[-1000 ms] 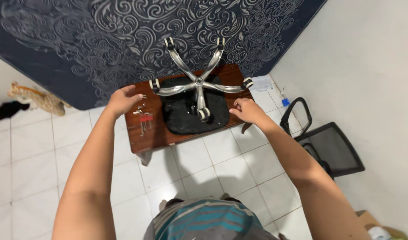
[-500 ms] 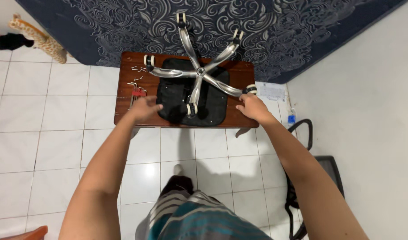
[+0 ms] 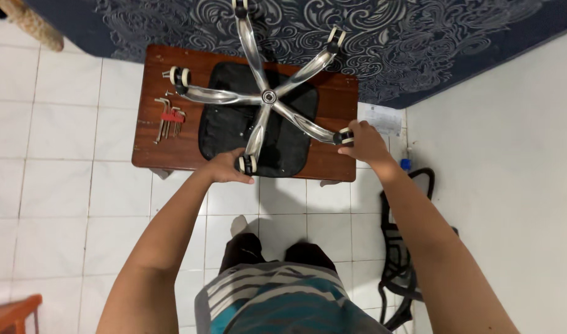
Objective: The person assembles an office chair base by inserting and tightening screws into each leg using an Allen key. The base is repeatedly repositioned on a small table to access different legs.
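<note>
On the wooden table point(image 3: 153, 93) I see a chrome five-leg chair base point(image 3: 268, 98) lying over a black seat point(image 3: 224, 133). My left hand point(image 3: 224, 167) closes around the near leg, at its caster. My right hand point(image 3: 365, 141) grips the caster of the right leg. Left of the seat lies a set of hex keys point(image 3: 168, 119).
</note>
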